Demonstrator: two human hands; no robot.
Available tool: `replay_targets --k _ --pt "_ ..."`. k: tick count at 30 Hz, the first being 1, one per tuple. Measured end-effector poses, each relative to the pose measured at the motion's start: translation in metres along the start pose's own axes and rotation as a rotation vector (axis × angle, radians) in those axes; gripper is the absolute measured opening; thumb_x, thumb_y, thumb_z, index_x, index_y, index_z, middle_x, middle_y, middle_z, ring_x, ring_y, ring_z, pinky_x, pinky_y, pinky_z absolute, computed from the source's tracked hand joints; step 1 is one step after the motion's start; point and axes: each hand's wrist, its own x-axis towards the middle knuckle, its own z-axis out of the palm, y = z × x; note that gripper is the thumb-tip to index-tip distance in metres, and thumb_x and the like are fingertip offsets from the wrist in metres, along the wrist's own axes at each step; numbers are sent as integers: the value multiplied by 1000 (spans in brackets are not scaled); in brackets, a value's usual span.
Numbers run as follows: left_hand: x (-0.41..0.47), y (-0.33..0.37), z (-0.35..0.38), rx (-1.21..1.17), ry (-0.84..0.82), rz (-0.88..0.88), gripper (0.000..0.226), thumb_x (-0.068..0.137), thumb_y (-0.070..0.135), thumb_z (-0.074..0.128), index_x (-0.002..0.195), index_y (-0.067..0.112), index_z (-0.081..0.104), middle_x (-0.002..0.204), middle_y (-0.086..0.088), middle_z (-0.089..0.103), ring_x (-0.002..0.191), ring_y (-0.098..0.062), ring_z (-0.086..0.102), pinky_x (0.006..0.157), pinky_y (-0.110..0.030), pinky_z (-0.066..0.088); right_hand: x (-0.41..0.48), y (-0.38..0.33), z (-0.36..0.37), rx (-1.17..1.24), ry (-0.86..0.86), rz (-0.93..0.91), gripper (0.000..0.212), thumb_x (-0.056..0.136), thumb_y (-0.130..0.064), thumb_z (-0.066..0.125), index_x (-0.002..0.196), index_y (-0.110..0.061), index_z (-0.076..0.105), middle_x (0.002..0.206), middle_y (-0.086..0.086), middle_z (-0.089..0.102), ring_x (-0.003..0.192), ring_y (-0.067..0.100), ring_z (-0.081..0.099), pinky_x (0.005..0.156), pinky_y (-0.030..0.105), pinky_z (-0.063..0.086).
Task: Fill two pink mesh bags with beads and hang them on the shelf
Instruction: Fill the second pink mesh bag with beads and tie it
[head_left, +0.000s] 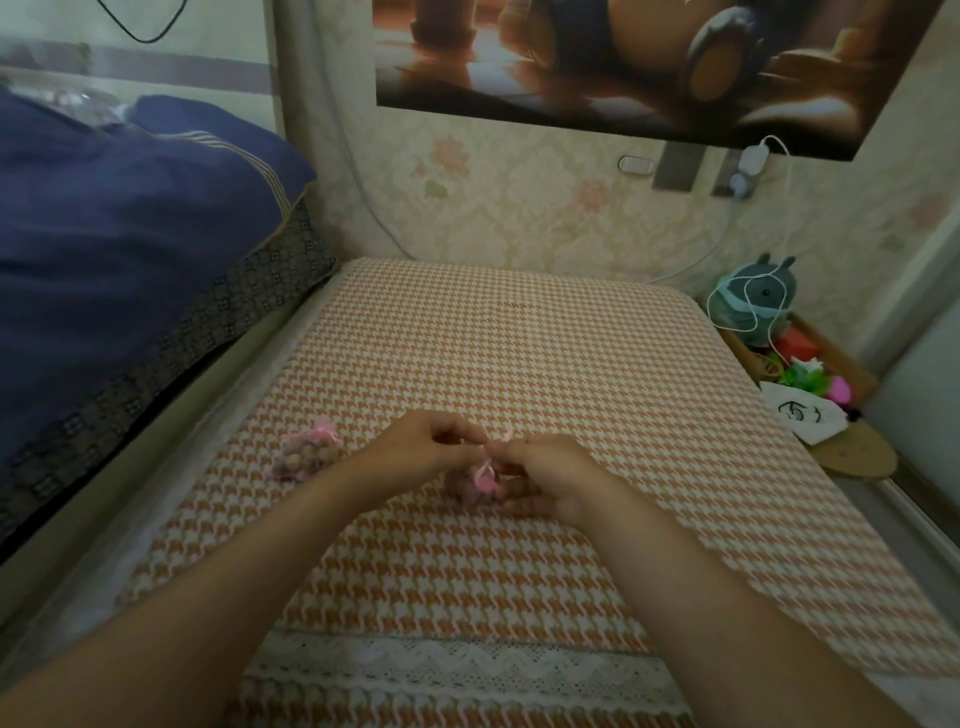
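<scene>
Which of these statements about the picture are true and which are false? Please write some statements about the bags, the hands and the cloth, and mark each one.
1. Both hands are at the pink bag in the middle of the checked cloth. True: the left hand and the right hand pinch its ribbon.
2. The second bag hangs on a shelf. False: it lies on the cloth, to the left of the hands, and nobody touches it.
3. The second bag is empty. False: round beads show through its mesh.
4. A blue blanket lies to the left of the cloth. True.
5. Loose beads are scattered over the cloth. False: no loose beads are visible.
</scene>
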Motion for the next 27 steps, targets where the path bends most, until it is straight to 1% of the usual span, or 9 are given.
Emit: replay_targets --k 3,5,9,12,15,17,19,22,27 --pt "-4 -7 -4 178 -14 33 40 67 19 88 102 23 70 93 1 74 84 -10 72 83 -27 59 5 1 2 84 -28 72 18 96 -24 64 85 -9 67 61 -1 67 54 13 61 51 27 53" --pt "-2 -14 -4 252 14 49 45 62 21 91 100 29 69 94 6 71 83 -9 72 83 -31 59 11 2 1 150 -16 102 24 98 -24 62 80 -9 66 57 -2 66 50 11 62 48 25 53" --pt "1 -21 -1 418 164 98 37 63 41 88 94 28 71 83 12 71 76 2 66 70 -16 54 17 2 -1 253 15 135 21 98 -24 61 82 -12 65 58 -3 66 47 10 62 47 24 54" --pt "5 -22 1 365 281 77 19 75 31 82 89 24 73 78 12 69 70 4 62 63 -11 47 18 3 -3 278 49 134 17 99 -25 60 88 -13 64 71 -1 66 55 12 62 49 27 55" --pt "10 -23 4 319 389 39 14 77 31 81 84 22 74 72 14 67 66 5 59 61 -12 46 16 5 -2 211 114 74 13 98 -26 61 95 -13 65 81 1 69 57 15 64 49 27 54" --pt "12 -23 5 286 433 4 14 77 35 81 81 23 74 69 15 66 64 6 58 56 -10 43 17 10 0 98 236 -47 17 94 -26 67 88 -11 68 79 4 72 54 18 67 50 31 57" --pt "13 -21 7 295 469 -28 15 78 38 79 76 25 73 67 14 66 62 6 58 52 -8 39 20 16 2 -172 411 -267 25 88 -32 73 73 -11 71 72 4 73 57 21 71 59 39 62" --pt "17 -22 10 365 517 -13 22 78 39 78 72 19 75 66 10 67 63 0 60 54 -12 38 18 18 7 -563 569 -520 20 83 -39 74 74 -21 76 79 -9 73 75 10 68 70 33 57" --pt "21 -24 8 413 488 6 20 79 38 77 74 19 74 67 8 69 66 -4 63 57 -13 39 21 22 13 -727 487 -848 11 84 -30 76 77 -23 75 100 -12 71 89 0 61 78 21 50"
